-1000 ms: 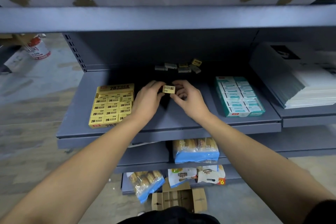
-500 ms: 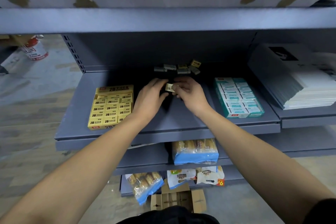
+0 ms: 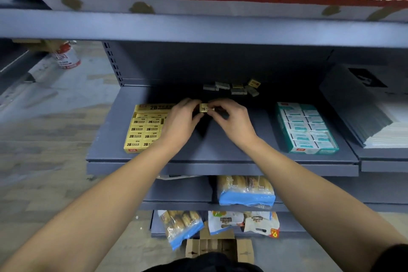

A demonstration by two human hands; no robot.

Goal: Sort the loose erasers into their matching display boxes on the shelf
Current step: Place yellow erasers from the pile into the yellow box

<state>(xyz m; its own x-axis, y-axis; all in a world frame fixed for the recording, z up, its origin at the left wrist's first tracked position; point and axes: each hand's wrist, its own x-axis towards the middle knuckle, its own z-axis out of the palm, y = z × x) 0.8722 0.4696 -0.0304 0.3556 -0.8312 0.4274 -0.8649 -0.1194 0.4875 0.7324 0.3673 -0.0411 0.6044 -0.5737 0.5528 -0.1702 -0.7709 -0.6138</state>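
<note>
Above grey metal shelf (image 3: 220, 152), L hand (image 3: 180, 123) & R hand (image 3: 234, 121) fingers pinch small yellow rectangular eraser (image 3: 204, 108).

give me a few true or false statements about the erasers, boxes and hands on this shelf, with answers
1. Both hands hold one yellow eraser between them. True: the left hand and the right hand both pinch it.
2. The yellow display box sits to the right of the teal display box. False: it sits to the left.
3. A pile of loose erasers lies at the back of the shelf. True.
4. The held eraser already lies in the teal box. False: it is held above the shelf, between the two boxes.
5. The pile of loose erasers lies inside the yellow box. False: it lies on the bare shelf behind the hands.
</note>
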